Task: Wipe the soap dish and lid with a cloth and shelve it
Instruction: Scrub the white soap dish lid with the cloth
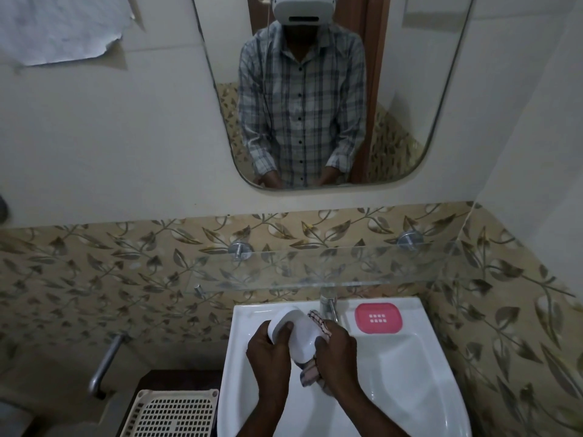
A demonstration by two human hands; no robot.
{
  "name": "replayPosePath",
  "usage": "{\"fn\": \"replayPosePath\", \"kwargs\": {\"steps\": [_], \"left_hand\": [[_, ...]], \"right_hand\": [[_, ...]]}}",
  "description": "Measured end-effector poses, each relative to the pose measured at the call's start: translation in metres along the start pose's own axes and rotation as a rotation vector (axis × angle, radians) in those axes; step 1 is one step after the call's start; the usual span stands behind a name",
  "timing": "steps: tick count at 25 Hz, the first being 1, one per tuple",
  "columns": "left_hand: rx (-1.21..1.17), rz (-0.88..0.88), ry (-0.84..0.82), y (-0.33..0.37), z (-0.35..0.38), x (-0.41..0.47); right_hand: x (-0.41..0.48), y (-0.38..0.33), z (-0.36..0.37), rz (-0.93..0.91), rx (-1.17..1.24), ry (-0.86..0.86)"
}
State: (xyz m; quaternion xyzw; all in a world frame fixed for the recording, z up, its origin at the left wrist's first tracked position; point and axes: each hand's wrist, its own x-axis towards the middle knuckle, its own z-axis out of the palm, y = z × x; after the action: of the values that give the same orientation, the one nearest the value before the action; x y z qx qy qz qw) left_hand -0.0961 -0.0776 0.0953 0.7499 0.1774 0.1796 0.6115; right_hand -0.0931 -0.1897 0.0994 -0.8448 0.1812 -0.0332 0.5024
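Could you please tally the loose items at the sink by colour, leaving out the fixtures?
White: 1, the soap dish lid, gripped by the left hand.
Pink: 1, the slotted soap dish on the sink rim.
Checked pink-and-white: 1, the cloth, pressed to the lid by the right hand.
Cream: 1, the perforated basket beside the sink.
Total: 4

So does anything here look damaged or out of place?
Yes: a torn sheet of paper hangs ragged on the wall at upper left. Otherwise nothing stands out; the pink soap dish sits flat on the sink rim.
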Motion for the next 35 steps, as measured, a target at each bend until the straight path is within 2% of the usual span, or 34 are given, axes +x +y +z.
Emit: {"fn": "replayPosePath", "kwargs": {"steps": [2, 3, 5, 6, 8, 10, 15, 18, 20, 22, 25, 27, 29, 31, 34, 35], "left_hand": [[0.102, 0.02, -0.033, 0.0, -0.003, -0.001], [0.252, 0.095, -0.067, -0.002, -0.005, 0.001], [0.727, 0.292, -0.198, 0.001, -0.001, 0.006], [0.898, 0.314, -0.258, 0.008, 0.004, 0.01], [0.941, 0.263, -0.305, 0.021, 0.011, 0.015], [0.833, 0.23, -0.288, 0.019, 0.01, 0.017], [0.414, 0.096, -0.065, 0.007, 0.008, 0.006], [0.225, 0.019, 0.053, 0.01, 0.014, 0.002], [0.178, -0.025, 0.05, 0.01, 0.014, 0.001], [0.192, -0.027, -0.005, 0.012, 0.01, 0.004], [0.33, 0.171, -0.146, 0.014, 0.002, 0.02], [0.292, 0.218, -0.155, 0.015, -0.002, 0.024], [0.13, 0.09, -0.059, 0.011, -0.003, 0.028], [-0.032, -0.081, 0.028, 0.005, -0.001, 0.029], [-0.259, -0.334, -0.005, -0.001, 0.004, 0.028], [-0.268, -0.418, -0.033, -0.001, 0.005, 0.027]], "right_hand": [[0.008, -0.007, -0.006, -0.159, -0.138, 0.038], [0.012, -0.011, -0.009, -0.287, -0.223, 0.044], [0.018, -0.015, -0.013, -0.541, -0.378, 0.035], [0.02, -0.016, -0.014, -0.633, -0.437, 0.044], [0.015, -0.02, -0.011, -0.702, -0.485, 0.062], [0.009, -0.026, -0.009, -0.633, -0.415, 0.032], [0.012, -0.021, -0.001, -0.098, -0.066, -0.007], [0.004, -0.016, 0.006, 0.057, 0.013, -0.132], [-0.005, -0.012, 0.008, 0.061, 0.005, -0.182], [-0.002, -0.012, 0.005, -0.016, -0.123, -0.17], [0.012, -0.018, 0.001, -0.253, -0.474, -0.166], [0.017, -0.021, -0.001, -0.307, -0.519, -0.156], [0.019, -0.022, -0.002, -0.173, -0.34, -0.106], [0.016, -0.016, 0.001, 0.043, -0.096, -0.091], [0.011, -0.012, 0.005, 0.348, 0.387, -0.164], [0.011, -0.011, 0.007, 0.37, 0.436, -0.162]]}}
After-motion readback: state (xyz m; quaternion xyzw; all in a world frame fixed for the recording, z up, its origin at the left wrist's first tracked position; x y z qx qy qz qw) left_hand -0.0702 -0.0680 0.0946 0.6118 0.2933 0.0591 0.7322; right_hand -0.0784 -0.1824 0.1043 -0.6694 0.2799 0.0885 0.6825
